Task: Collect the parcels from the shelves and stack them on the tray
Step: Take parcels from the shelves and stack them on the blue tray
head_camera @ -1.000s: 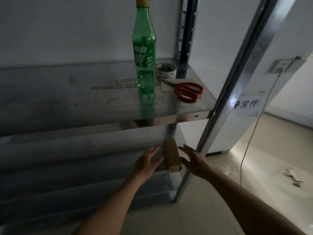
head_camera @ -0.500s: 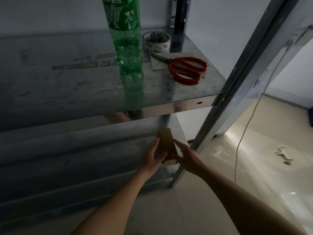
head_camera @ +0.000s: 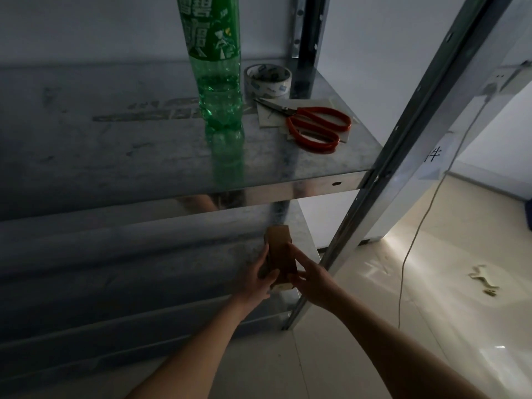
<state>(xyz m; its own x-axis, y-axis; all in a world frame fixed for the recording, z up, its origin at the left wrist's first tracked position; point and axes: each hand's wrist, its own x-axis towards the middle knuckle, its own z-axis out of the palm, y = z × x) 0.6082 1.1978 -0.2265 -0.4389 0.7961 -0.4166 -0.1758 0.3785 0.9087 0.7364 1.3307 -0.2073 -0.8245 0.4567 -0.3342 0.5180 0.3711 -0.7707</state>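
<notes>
Already clasped from both sides, a small cardboard box [head_camera: 280, 259] sits on the lower shelf [head_camera: 172, 254] — left hand [head_camera: 256, 279] and right hand [head_camera: 309, 279] curled around its long faces; it looks light, stiff, easily lifted.

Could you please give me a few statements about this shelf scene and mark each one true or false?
1. Both hands hold the cardboard parcel on the lower shelf. True: the left hand and right hand grip its two sides.
2. The scissors have blue handles. False: the handles are red.
3. The green bottle stands upright on the upper shelf. True.
4. The roll of tape lies on the floor. False: it sits on the upper shelf, behind the scissors.
5. The tray is beside the parcel. False: no tray is in view.
</notes>
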